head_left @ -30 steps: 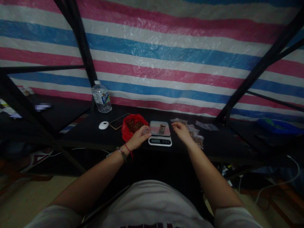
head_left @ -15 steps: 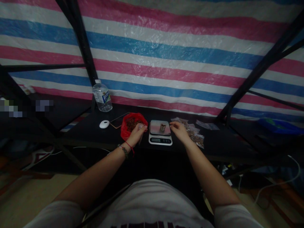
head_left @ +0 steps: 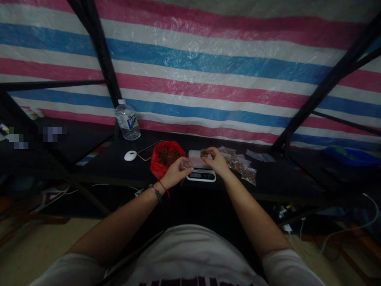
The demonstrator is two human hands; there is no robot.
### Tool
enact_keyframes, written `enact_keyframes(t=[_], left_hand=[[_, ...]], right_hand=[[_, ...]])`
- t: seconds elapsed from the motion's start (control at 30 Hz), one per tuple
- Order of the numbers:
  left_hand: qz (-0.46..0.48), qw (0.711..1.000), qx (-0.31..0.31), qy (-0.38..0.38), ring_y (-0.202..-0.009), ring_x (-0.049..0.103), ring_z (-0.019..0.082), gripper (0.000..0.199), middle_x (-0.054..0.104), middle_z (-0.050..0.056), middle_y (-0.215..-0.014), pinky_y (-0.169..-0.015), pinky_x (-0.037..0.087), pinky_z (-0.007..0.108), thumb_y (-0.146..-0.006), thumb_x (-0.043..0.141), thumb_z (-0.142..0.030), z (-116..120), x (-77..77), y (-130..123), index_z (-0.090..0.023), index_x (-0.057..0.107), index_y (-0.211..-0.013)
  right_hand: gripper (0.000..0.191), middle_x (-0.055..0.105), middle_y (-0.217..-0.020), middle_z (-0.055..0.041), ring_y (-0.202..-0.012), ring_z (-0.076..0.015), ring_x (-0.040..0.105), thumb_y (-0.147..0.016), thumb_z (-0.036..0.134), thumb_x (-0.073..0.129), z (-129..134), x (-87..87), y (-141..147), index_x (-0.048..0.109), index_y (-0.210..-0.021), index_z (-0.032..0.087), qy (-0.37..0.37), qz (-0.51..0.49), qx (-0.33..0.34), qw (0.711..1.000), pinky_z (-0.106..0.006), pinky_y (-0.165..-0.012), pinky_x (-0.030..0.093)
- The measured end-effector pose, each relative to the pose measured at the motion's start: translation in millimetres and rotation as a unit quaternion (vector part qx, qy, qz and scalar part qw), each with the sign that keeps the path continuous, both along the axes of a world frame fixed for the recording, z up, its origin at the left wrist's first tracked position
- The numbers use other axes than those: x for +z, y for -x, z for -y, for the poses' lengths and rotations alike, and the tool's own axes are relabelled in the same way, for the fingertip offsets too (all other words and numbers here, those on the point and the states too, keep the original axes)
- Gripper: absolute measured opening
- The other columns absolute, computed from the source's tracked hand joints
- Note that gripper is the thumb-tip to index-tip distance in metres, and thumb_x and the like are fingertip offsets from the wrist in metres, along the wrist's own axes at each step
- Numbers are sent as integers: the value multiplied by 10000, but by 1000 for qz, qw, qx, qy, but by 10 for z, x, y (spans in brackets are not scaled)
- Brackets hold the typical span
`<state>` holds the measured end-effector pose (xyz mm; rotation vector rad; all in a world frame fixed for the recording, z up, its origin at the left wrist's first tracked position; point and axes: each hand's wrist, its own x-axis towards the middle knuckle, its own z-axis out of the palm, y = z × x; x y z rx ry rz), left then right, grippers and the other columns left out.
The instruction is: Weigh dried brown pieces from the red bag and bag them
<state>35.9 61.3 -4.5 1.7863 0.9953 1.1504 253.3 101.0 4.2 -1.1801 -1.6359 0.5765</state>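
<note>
My left hand [head_left: 174, 174] holds a small clear plastic bag [head_left: 187, 163] just left of a small digital kitchen scale [head_left: 200, 174] on a dark table [head_left: 125, 171]. My right hand [head_left: 214, 159] reaches over the scale's platform and pinches a small brownish cup-like piece [head_left: 204, 152] that stood there. A red plastic bag [head_left: 157, 167], open and filled with brown bits, lies left of the scale, right behind my left hand.
Several filled clear packets [head_left: 242, 167] lie right of the scale. A white mouse [head_left: 130, 155], a phone [head_left: 147, 151] and a water bottle [head_left: 127, 121] sit at the left. Black frame bars [head_left: 101, 59] and a striped tarp [head_left: 208, 67] stand behind.
My right hand moved left from the packets onto the scale and took hold of the small piece. My left hand went toward the red bag and came back beside the scale.
</note>
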Motion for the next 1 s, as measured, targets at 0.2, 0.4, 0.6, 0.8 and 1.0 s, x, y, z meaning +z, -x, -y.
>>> enact_keyframes(t=[0.2, 0.4, 0.6, 0.8, 1.0], left_hand=[[-49, 998, 3, -30, -811, 595, 179, 417, 633, 37, -913, -746, 463, 289, -746, 672, -451, 78, 69, -13, -161, 562, -1025], [-69, 997, -5, -46, -868, 613, 198, 476, 651, 49, -980, -772, 470, 292, -737, 687, -445, 185, 134, -49, -155, 568, -1095], [-47, 998, -28, -40, -881, 614, 195, 473, 652, 55, -1001, -782, 472, 288, -739, 686, -418, 224, 127, -89, -144, 571, -1108], [-13, 999, -41, -27, -887, 604, 210, 487, 641, 73, -1008, -786, 466, 303, -735, 697, -413, 236, 82, -120, -130, 567, -1110], [110, 990, -59, 59, -889, 594, 196, 506, 644, 62, -972, -789, 448, 294, -693, 731, -478, 198, 19, -131, -150, 578, -1046]], right_hand=[[425, 648, -1096, -70, -983, -194, 636, -694, 294, 715, 356, 204, 220, 596, -1091, 197, 34, -44, 159, 986, -357, -913, 488], [377, 667, -906, -35, -792, -177, 649, -665, 225, 746, 550, 309, 231, 621, -1018, 184, 28, 21, 142, 989, -337, -767, 536], [335, 634, -1084, -69, -941, -188, 620, -768, 251, 688, 621, 372, 183, 665, -1101, 223, -25, 47, 190, 980, -328, -804, 528], [368, 601, -1183, -70, -1047, -189, 586, -833, 220, 610, 681, 420, 176, 628, -1198, 268, -39, 43, 201, 978, -328, -853, 516], [591, 567, -1179, -83, -969, -173, 601, -765, 167, 617, 705, 420, 171, 487, -1334, 259, -19, 21, 173, 984, -323, -823, 531]])
